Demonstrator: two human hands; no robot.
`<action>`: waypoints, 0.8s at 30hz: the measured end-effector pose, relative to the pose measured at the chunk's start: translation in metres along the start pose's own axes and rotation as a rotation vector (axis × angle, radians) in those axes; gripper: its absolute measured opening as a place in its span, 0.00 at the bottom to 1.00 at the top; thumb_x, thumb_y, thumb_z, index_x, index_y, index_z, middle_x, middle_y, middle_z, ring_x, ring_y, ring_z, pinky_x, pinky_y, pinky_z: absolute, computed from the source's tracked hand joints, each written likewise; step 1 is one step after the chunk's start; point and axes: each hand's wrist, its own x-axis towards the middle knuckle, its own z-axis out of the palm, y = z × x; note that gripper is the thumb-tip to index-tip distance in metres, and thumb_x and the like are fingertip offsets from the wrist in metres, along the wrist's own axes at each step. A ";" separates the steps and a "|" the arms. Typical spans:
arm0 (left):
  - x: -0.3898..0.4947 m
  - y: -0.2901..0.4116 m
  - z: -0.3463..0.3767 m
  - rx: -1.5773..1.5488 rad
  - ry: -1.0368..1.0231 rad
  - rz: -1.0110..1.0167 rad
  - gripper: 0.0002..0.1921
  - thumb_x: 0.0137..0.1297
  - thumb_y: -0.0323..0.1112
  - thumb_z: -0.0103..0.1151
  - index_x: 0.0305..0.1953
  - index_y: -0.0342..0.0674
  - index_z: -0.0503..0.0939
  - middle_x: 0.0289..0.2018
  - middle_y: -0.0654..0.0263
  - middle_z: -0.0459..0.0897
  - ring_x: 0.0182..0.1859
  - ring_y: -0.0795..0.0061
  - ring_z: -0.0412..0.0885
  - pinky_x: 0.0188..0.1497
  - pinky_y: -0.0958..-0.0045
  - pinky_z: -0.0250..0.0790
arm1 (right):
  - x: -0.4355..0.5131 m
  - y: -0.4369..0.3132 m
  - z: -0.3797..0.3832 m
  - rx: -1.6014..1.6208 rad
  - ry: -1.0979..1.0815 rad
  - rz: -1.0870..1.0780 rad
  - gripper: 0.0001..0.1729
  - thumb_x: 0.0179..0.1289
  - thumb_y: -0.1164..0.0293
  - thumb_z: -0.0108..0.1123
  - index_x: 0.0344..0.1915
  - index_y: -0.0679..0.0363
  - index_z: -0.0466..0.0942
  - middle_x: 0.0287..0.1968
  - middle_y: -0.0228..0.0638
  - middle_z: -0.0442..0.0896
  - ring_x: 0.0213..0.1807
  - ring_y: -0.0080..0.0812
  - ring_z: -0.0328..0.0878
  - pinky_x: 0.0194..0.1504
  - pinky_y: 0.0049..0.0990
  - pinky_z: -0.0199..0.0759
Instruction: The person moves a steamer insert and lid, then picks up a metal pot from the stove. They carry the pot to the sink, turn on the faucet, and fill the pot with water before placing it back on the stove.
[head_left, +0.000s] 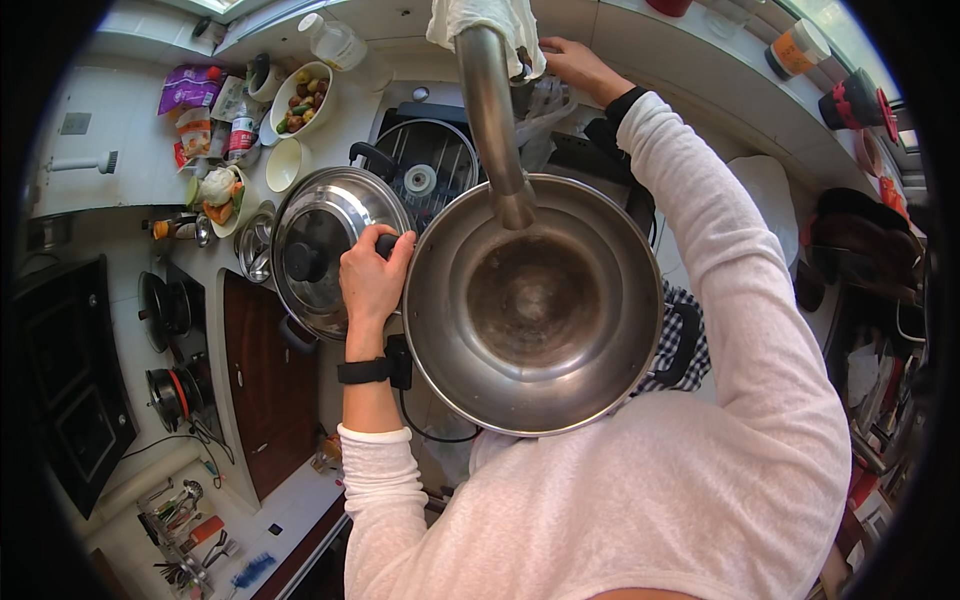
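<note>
A large steel wok (534, 300) with black side handles is before me, under the end of a metal faucet spout (487, 112). My left hand (375, 274) grips the wok's black left handle. At the far side, right of the spout, my right hand (581, 67) reaches beside a white cloth (517, 30) wrapped around the faucet; its fingertips are partly hidden there, so I cannot tell what it touches. The wok's bottom looks brownish. To its left lies a steel pot with a lid (341, 225), partly behind my left hand.
Behind the wok is a sink rack (442, 150). Bowls of fruit (304, 97) and vegetables (225, 195), a plastic jug (330, 45) and packets stand at the far left. A plastic bag (544, 112) hangs near the faucet. A checkered cloth (694, 337) lies by the right handle.
</note>
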 end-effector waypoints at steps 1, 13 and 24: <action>0.000 0.000 0.000 -0.004 -0.005 -0.003 0.17 0.59 0.48 0.67 0.37 0.38 0.83 0.22 0.56 0.84 0.26 0.59 0.83 0.32 0.64 0.74 | -0.005 -0.001 -0.006 0.017 0.004 0.033 0.46 0.58 0.47 0.62 0.68 0.66 0.66 0.66 0.50 0.73 0.66 0.43 0.71 0.63 0.35 0.67; -0.003 -0.006 0.000 0.001 0.010 0.006 0.18 0.59 0.50 0.66 0.37 0.39 0.83 0.25 0.53 0.85 0.30 0.53 0.85 0.34 0.60 0.75 | -0.314 0.003 -0.072 0.126 -0.376 0.340 0.27 0.73 0.60 0.55 0.65 0.62 0.70 0.50 0.33 0.81 0.48 0.23 0.76 0.45 0.23 0.72; -0.016 -0.019 -0.022 -0.694 -0.351 -0.221 0.19 0.68 0.36 0.59 0.55 0.32 0.77 0.26 0.73 0.75 0.24 0.88 0.68 0.23 0.81 0.61 | -0.422 -0.011 0.017 0.848 0.397 0.286 0.21 0.79 0.62 0.43 0.63 0.59 0.68 0.22 0.25 0.68 0.23 0.17 0.63 0.27 0.19 0.60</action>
